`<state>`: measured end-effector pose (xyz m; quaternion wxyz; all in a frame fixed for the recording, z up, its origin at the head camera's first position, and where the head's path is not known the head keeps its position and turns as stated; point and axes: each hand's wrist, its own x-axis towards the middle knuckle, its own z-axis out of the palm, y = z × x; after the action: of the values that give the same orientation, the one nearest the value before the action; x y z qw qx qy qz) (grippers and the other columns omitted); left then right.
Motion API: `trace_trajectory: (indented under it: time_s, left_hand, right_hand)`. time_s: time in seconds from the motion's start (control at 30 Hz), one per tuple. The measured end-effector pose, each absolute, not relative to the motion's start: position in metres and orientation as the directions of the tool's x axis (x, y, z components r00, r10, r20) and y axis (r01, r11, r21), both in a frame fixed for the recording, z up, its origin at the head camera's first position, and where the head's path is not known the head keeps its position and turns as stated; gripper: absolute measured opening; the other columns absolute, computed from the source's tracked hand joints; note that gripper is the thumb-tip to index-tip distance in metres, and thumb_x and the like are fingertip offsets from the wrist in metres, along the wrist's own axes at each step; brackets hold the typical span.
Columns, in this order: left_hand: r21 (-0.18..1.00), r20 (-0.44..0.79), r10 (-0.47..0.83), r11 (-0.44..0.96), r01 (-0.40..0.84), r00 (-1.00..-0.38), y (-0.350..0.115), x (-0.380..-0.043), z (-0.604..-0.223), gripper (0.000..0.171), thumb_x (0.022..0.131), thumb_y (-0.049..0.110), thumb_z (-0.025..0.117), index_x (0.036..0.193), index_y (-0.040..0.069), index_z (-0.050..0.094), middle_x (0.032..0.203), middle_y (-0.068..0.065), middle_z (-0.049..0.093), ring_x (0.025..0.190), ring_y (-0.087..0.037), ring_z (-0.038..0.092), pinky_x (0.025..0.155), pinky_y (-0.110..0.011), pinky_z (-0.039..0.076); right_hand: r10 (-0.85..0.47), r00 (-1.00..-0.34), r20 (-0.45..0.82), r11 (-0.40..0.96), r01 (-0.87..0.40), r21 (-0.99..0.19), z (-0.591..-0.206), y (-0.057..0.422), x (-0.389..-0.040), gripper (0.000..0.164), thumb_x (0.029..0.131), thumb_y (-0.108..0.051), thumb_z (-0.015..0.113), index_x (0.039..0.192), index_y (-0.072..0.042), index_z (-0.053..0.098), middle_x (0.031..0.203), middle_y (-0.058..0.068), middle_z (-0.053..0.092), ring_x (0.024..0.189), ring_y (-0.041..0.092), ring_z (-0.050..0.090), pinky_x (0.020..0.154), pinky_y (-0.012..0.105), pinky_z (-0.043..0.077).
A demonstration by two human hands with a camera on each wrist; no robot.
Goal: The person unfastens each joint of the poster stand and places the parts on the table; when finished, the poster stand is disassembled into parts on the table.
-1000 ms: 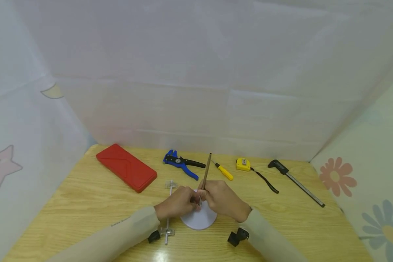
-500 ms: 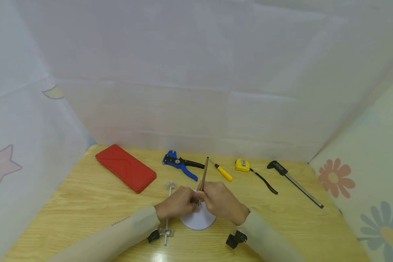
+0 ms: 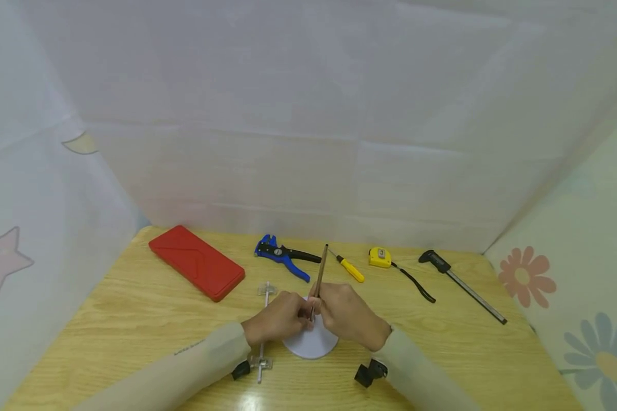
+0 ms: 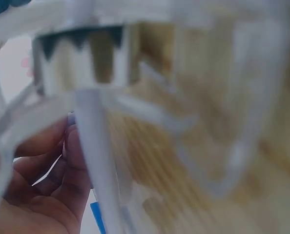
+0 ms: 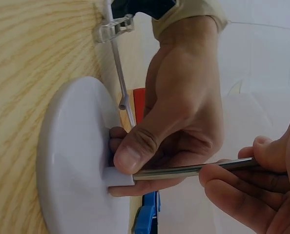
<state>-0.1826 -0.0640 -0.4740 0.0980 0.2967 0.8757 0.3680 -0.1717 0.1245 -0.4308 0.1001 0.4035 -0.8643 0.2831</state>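
A slim metal rod stands slightly tilted between the two hands, its lower end meeting the short white socket of a round white base; how deep the end sits is hidden. The left hand is clamped low down, thumb and fingers around the socket, the thumb tip lying at the joint with the rod. Above it, the right hand pinches the rod, whose upper part rises past the fingers. The base lies flat on the desk under both hands. A thin white bar with clear clips passes beneath the left wrist. Beyond the left hand and farther left is a red case; blue-and-black pliers lie ahead of it. Ahead of the right hand lies a yellow-handled tool, then, farther right, a yellow tape measure and, well apart, a caliper.
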Motion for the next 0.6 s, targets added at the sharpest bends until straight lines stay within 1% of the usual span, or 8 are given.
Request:
trace_trajectory:
  time_s: [0.13,0.27,0.33,0.5,0.6]
  left_hand:
    - [0.7,0.048,0.594,0.554,0.451,-0.803,-0.0639,-0.1823,-0.4743,0.005,0.087,0.005,0.074,0.082,0.005,0.075,0.073,-0.004,0.073,0.061,-0.001,0.061,0.053,-0.015,0.051]
    - [0.699,0.038,0.59,0.561,0.443,-0.807,-0.0636,-0.1816,-0.4745,0.007,0.088,0.006,0.074,0.081,0.005,0.073,0.074,-0.004,0.072,0.062,-0.002,0.062,0.053,-0.015,0.05]
    - [0.703,0.035,0.592,0.558,0.44,-0.806,-0.0633,-0.1812,-0.4741,0.007,0.088,0.006,0.074,0.081,0.005,0.074,0.074,-0.004,0.073,0.062,-0.002,0.062,0.053,-0.015,0.051]
    - [0.71,0.039,0.6,0.546,0.445,-0.799,-0.0622,-0.1806,-0.4731,0.005,0.087,0.003,0.072,0.084,0.004,0.076,0.076,-0.006,0.074,0.063,-0.002,0.064,0.054,-0.014,0.051]
    - [0.708,0.042,0.591,0.551,0.441,-0.805,-0.0618,-0.1806,-0.4737,0.005,0.087,0.002,0.072,0.084,0.004,0.075,0.076,-0.005,0.073,0.063,-0.002,0.063,0.054,-0.014,0.051]
  right_hand:
    - [-0.63,-0.657,0.414,0.507,-0.751,-0.422,-0.4329,0.1244,-0.1738,0.01,0.101,-0.01,0.06,0.098,-0.005,0.068,0.085,0.005,0.073,0.067,0.013,0.07,0.058,0.007,0.049]
    - [-0.645,-0.637,0.422,0.505,-0.77,-0.39,-0.4341,0.1248,-0.1735,0.013,0.102,-0.011,0.058,0.098,-0.005,0.068,0.086,0.004,0.074,0.068,0.013,0.072,0.058,0.006,0.049]
    - [-0.643,-0.637,0.426,0.507,-0.771,-0.386,-0.4338,0.125,-0.1733,0.012,0.102,-0.011,0.058,0.098,-0.005,0.068,0.086,0.004,0.073,0.068,0.012,0.071,0.058,0.006,0.049]
    - [-0.63,-0.654,0.419,0.51,-0.755,-0.412,-0.4318,0.1249,-0.1734,0.008,0.1,-0.011,0.062,0.097,-0.006,0.068,0.086,0.004,0.073,0.069,0.012,0.071,0.059,0.006,0.05]
    - [-0.64,-0.646,0.417,0.521,-0.763,-0.383,-0.4308,0.1249,-0.1725,0.008,0.1,-0.01,0.061,0.099,-0.005,0.068,0.089,0.005,0.074,0.071,0.012,0.073,0.06,0.006,0.051]
